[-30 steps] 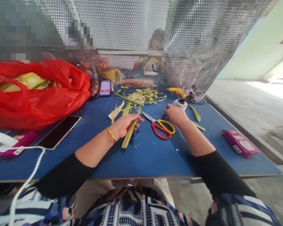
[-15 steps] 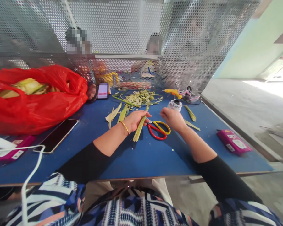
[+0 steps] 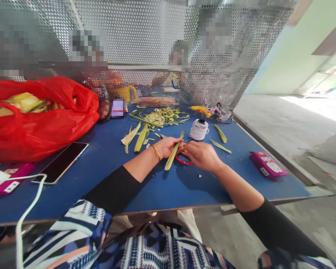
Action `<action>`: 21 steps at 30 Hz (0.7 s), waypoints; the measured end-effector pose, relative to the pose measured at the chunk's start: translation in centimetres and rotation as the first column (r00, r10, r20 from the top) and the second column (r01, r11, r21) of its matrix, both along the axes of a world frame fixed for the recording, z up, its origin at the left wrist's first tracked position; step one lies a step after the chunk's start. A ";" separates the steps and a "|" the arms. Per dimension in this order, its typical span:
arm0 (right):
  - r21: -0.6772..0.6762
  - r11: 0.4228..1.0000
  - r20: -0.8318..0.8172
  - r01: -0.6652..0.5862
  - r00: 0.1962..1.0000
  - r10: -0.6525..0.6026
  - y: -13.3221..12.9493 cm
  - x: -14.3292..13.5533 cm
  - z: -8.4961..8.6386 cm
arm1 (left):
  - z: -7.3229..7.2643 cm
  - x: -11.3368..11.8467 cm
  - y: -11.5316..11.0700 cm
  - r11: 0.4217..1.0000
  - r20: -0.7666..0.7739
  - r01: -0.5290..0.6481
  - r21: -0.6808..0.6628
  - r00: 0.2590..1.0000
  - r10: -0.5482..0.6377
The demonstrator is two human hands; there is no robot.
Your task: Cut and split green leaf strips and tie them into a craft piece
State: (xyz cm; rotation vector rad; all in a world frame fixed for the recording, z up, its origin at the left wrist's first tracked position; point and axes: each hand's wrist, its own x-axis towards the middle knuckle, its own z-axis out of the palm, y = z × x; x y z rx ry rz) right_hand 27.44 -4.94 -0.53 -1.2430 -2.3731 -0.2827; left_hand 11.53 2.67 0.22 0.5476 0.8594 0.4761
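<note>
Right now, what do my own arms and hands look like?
Black inner sleeves show below patterned sleeves in navy, white and peach. Your left hand and right hand are ungloved, the left with a gold-coloured bangle.

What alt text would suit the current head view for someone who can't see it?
A person's left hand holds a pale green strip, with the right hand close beside it, over scissors on a blue table. A spool of white thread stands just beyond; a red bag holding leafy pieces sits at left.

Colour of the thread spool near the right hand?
White thread spool with a dark core top; shows best in the current head view.
</note>
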 end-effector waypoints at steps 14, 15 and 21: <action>-0.227 0.609 0.197 0.760 0.648 -0.735 7.5 2.2 5.4 | 0.5 -0.3 -0.7 0.953 -0.031 -0.279 0.114 0.958 0.284; -0.234 0.623 0.207 0.746 0.665 -0.718 7.5 2.6 5.6 | 0.6 -0.4 -0.6 0.950 -0.029 -0.289 0.118 0.955 0.295; -0.281 0.761 0.207 0.585 0.811 -0.547 6.8 3.8 6.5 | 0.8 -0.6 -0.3 0.942 -0.021 -0.312 0.123 0.948 0.317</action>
